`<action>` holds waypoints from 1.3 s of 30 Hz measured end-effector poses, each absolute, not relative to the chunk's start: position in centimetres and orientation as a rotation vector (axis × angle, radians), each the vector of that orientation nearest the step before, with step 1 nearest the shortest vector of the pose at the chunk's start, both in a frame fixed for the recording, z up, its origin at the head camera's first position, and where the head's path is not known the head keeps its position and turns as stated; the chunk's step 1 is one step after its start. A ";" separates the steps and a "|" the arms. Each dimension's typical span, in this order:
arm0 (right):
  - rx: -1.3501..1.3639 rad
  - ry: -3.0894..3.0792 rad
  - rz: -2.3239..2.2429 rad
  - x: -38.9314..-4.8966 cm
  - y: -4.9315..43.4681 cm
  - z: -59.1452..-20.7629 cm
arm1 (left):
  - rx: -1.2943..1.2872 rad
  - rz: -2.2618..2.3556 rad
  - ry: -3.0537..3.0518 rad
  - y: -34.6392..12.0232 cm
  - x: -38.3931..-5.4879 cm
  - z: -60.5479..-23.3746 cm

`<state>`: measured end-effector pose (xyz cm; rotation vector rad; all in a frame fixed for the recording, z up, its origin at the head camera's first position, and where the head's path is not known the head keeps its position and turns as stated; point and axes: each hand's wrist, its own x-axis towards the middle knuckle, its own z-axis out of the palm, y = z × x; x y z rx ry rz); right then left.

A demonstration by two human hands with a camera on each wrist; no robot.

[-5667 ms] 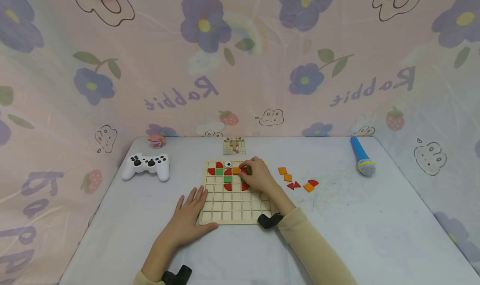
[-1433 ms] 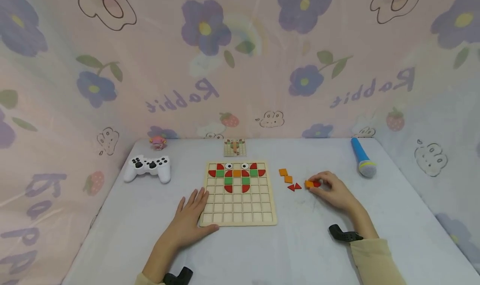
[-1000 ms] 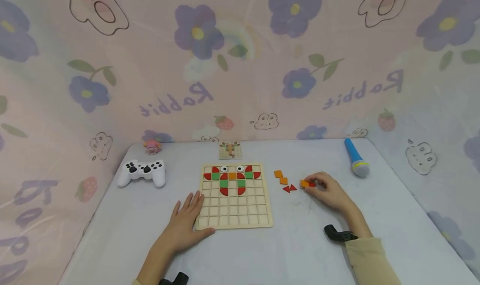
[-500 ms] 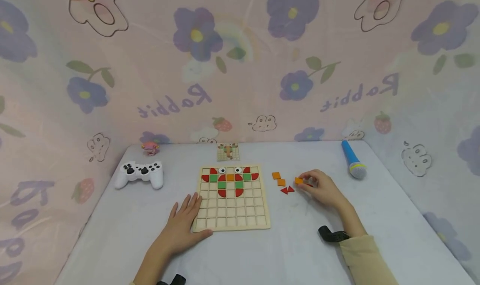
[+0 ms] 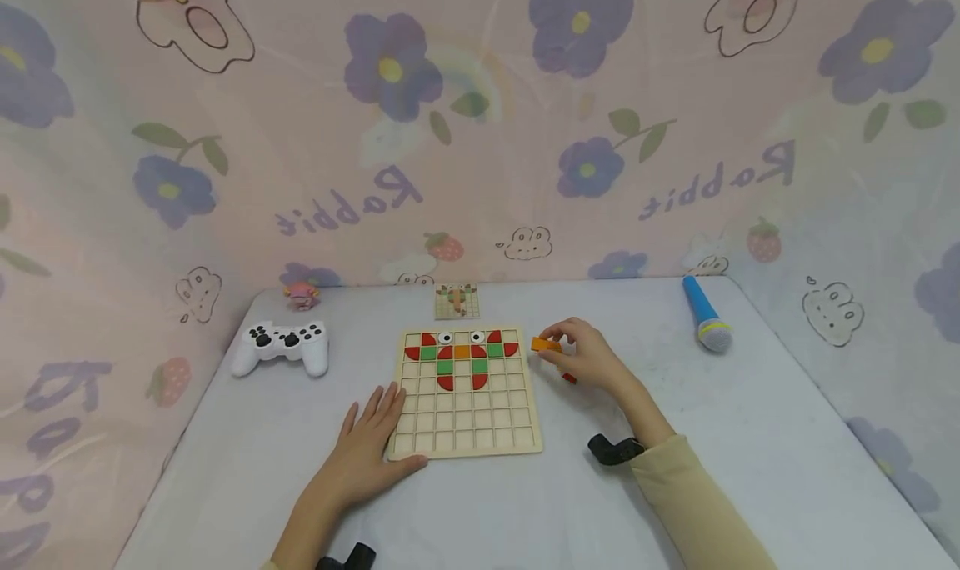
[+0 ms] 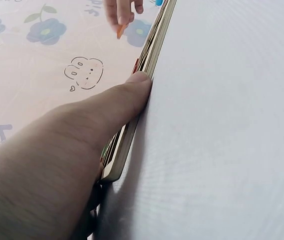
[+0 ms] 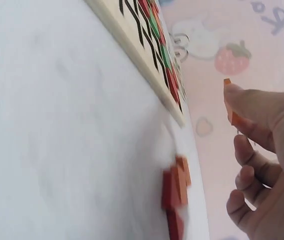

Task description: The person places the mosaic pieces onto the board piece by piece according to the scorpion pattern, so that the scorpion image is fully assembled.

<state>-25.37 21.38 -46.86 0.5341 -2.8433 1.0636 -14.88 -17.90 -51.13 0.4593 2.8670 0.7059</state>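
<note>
My left hand [image 5: 367, 449] lies with fingers spread along the left edge of the wooden grid board [image 5: 465, 424]. In the left wrist view its thumb [image 6: 127, 92] presses the board's near edge. My right hand [image 5: 588, 357] pinches an orange square tile [image 7: 229, 102] between thumb and fingers, just right of the board. Below that hand in the right wrist view lie loose orange tiles [image 7: 182, 180] and red triangles [image 7: 170, 190]. Red, green and orange pieces and two eye tiles [image 5: 477, 337] fill part of the board's upper rows.
A small pattern card [image 5: 457, 302] lies behind the board. To the left are a white game controller [image 5: 281, 349] and a pink figurine [image 5: 302, 295]. On the far right lies a blue toy microphone [image 5: 705, 313]. A printed cloth backs the white table.
My right hand has picked up the orange square tile and carried it left, over the other loose tiles. Earlier, that hand was over the board, where an eye tile now shows. My left hand stays put.
</note>
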 end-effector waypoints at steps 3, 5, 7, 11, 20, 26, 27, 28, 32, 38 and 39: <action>0.575 -2.834 1.083 -25.8 19.7 -46.6 | 0.464 0.704 2.867 -17.8 -15.0 -50.9; 0.589 -2.824 1.105 -26.0 18.7 -46.3 | 0.462 0.707 2.862 -17.8 -15.1 -50.8; 0.610 -2.815 1.114 -26.2 17.7 -46.1 | 0.456 0.708 2.858 -17.8 -15.1 -50.7; 0.651 -2.831 1.117 -26.7 15.5 -46.0 | 0.454 0.710 2.852 -17.9 -15.1 -50.6; 0.642 -2.853 1.155 -26.8 11.2 -46.6 | 0.474 0.692 2.859 -18.0 -15.3 -50.8; 0.613 -2.858 1.195 -26.3 9.6 -47.3 | 0.476 0.712 2.874 -17.9 -15.2 -50.9; 0.611 -2.860 1.190 -26.3 9.5 -47.4 | 0.477 0.712 2.879 -17.9 -15.2 -50.9; 0.609 -2.862 1.178 -26.2 9.4 -47.6 | 0.481 0.718 2.883 -17.9 -15.2 -50.9; 0.561 -2.868 1.187 -26.0 9.2 -48.5 | 0.490 0.711 2.880 -17.9 -15.1 -50.9; 0.553 -2.862 1.203 -25.7 9.2 -49.4 | 0.496 0.708 2.866 -18.1 -15.1 -50.9; 0.555 -2.863 1.201 -25.6 9.2 -49.5 | 0.495 0.707 2.866 -18.1 -15.0 -50.9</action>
